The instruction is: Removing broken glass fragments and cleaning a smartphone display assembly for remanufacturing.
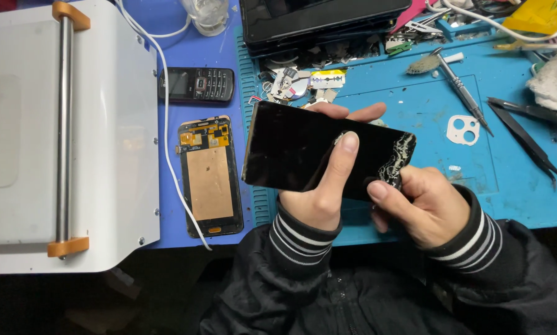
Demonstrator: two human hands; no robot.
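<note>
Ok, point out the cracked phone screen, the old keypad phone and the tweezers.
cracked phone screen [303,155]: head view, middle of the dark glass.
keypad phone [196,84]: head view, between display and keys.
tweezers [526,139]: head view, mid-length of the black legs.

Bench surface is showing as a blue work mat [514,186] lying under and to the right of my grip. A white machine housing [105,124] with a steel roller bar [62,124] is sitting well off to the left. Even light is falling from above. Dark floor is showing below the bench edge.
</note>
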